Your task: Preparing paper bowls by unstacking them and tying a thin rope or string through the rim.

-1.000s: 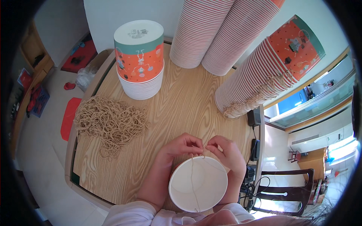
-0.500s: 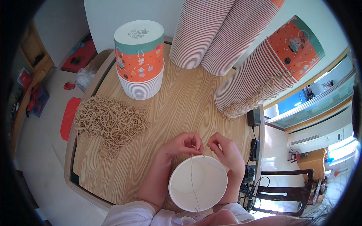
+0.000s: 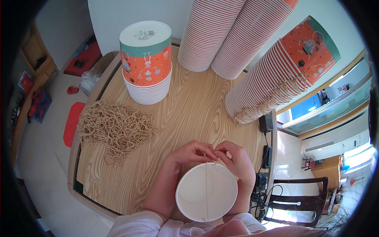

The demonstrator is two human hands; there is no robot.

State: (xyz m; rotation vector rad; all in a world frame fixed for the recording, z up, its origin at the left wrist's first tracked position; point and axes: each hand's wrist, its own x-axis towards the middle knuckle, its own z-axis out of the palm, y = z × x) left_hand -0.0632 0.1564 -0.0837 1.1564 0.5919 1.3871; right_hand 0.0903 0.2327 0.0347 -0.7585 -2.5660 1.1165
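Note:
A white paper bucket [image 3: 191, 195] stands mouth up between my forearms at the near edge of the table. A thin tan string [image 3: 207, 187] runs across its mouth from the near rim to the far rim. Over that far rim, my left hand [image 3: 192, 152] pinches the string with fingertips closed. Right beside it, my right hand [image 3: 238, 160] is also closed in a pinch at the string's end, and the fingertips of both hands nearly touch. The exact bit of string between the fingers is mostly hidden.
A heap of tan strings [image 3: 116, 128] lies at the left. Behind it stands an upside-down stack of orange and green buckets [image 3: 146, 67]. Tall nested stacks [image 3: 209, 35] rise at the back. Another stack with string handles [image 3: 268, 83] leans at the right, near black power adapters [image 3: 265, 124].
My right fingertips have moved left to meet my left ones at the far rim. The string across the mouth has shifted slightly right and looks straighter.

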